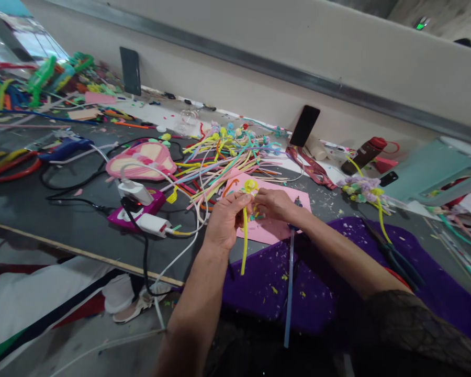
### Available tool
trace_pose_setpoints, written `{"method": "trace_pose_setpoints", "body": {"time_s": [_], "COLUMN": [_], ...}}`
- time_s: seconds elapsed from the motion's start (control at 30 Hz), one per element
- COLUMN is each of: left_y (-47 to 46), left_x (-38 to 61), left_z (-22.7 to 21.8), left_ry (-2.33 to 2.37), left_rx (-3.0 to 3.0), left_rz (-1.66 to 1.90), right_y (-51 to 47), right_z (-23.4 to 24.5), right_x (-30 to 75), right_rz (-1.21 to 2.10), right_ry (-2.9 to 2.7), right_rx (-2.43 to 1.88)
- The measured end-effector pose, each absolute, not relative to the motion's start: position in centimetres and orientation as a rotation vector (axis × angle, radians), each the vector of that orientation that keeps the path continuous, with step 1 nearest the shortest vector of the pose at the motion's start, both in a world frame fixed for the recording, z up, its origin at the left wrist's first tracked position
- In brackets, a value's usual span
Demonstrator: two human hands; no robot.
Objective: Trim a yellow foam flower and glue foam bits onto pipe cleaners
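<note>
My left hand (224, 220) is closed around a yellow pipe cleaner (244, 241) whose top is coiled into a small flower head and whose stem hangs down below my fist. My right hand (273, 204) pinches the same yellow piece from the right, fingers pressed together near the coil. Both hands hover over a pink foam sheet (282, 220) on the grey table (31, 204). A heap of colourful pipe cleaners (227, 157) lies just behind the hands.
A purple cloth (329, 283) covers the table edge by my arms, with a pale blue stick (289, 293) on it. A power strip with white chargers (139, 209) lies left. Two phones (304, 125) lean on the wall. A brown bottle (363, 154), finished flowers (363, 188) and a teal stool (439, 167) are right.
</note>
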State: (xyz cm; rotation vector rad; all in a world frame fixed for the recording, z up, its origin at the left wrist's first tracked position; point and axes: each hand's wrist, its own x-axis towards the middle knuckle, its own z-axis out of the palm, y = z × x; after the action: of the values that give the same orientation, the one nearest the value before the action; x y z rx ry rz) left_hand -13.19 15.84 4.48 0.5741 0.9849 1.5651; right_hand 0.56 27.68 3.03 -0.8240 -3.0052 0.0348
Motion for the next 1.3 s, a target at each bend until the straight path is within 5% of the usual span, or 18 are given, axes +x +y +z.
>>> {"method": "trace_pose_setpoints", "body": {"time_s": [0.53,1.13,1.3], "left_y": [15.9,16.3,16.5], "left_x": [-13.1,-12.7,-12.3], "left_z": [4.3,4.2,4.3], "left_ry": [0.95,1.042,1.077], "left_rx": [0.596,0.598,0.518], "left_rz": [1.552,1.485,1.512], "right_y": [28.4,27.0,25.8], "right_z": [2.8,5.0,6.3], "right_x": [0.9,1.7,1.4], "right_rz": [0.204,1.446,1.339], "right_ry": [-3.024,-2.024,-2.017], "right_rx": [-0.852,-0.778,-0.732]}}
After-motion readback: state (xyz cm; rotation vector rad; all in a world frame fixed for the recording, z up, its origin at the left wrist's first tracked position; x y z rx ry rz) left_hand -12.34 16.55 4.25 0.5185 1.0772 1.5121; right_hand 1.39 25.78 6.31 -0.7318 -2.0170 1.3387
